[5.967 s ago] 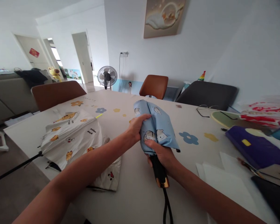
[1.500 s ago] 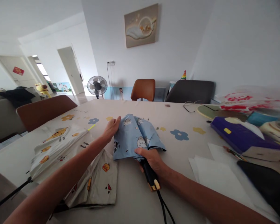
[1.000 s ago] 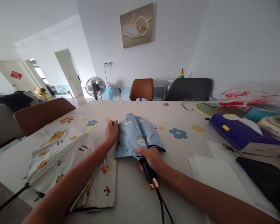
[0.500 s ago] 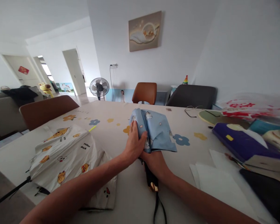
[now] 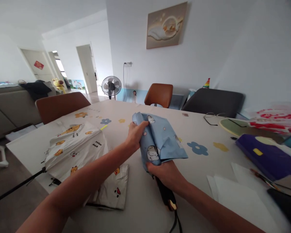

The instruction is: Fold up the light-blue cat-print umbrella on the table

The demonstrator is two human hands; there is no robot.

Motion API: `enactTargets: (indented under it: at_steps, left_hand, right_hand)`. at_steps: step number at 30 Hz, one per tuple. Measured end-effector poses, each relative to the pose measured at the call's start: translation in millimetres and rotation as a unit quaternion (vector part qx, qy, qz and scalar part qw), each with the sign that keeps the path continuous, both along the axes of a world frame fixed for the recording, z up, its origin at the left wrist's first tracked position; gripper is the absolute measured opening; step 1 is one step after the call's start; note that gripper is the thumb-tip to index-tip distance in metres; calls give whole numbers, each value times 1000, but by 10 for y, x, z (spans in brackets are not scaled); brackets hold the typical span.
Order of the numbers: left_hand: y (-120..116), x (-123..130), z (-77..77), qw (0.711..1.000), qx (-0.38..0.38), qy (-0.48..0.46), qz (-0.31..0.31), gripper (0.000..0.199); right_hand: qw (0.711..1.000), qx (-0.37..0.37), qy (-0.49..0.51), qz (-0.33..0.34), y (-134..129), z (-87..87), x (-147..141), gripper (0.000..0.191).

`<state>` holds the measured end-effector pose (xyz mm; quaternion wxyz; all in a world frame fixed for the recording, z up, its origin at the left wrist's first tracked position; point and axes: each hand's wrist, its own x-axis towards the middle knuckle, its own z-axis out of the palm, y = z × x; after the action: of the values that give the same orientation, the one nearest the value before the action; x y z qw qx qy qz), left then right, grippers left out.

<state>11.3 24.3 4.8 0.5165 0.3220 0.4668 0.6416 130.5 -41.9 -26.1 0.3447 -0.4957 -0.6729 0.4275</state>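
A folded light-blue umbrella (image 5: 169,139) with white cartoon prints is held between my two hands above the table. My left hand (image 5: 136,132) is closed around the upper left of its fabric, the thumb lying over a fold. Lower down, my right hand (image 5: 166,171) grips the base of the fabric by the black handle (image 5: 165,193), which has a gold end and a black strap. One loose flap of fabric sticks out to the right. To the left, a white umbrella (image 5: 87,150) with yellow duck prints lies loosely collapsed, partly hidden behind my left forearm.
The white table (image 5: 145,200) carries flower prints. On its right are papers (image 5: 242,197), a purple tissue pack (image 5: 269,155), glasses (image 5: 210,119) and a red-and-white plastic bag (image 5: 276,118). Chairs (image 5: 158,94) line the far side, with a fan (image 5: 111,86) behind.
My left hand has shifted from lying flat along the blue fabric to gripping it near the top. The whole view has turned slightly left.
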Motion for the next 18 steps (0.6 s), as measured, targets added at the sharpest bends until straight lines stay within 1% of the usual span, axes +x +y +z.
enactTargets:
  at_steps: [3,6,9,11,14,16,18]
  left_hand:
    - [59,-77,27,999,-11,-33,-17,23]
    - [73,-96,47,998,-11,-53,6,20]
    - [51,-98,82,998,24,-53,35,17]
    - [32,-111,114,997,54,-49,41,14]
    - [24,-148,155,995,74,-47,38,13]
    - [36,-172,166,996,59,-52,37,13]
    - [57,-184,158,997,29,-61,27,14]
  right_hand:
    - [995,-87,37,13,-9,38,9,12]
    - [983,-156,91,30,-8,45,21,16]
    - [973,-176,146,41,-13,26,22,18]
    - [965,-177,190,42,-15,17,19,20]
    - [942,-215,253,40,-3,27,23,32]
    - [922,-251,289,55,11,40,34,39]
    - [899,-279,325,92,19,44,49,40]
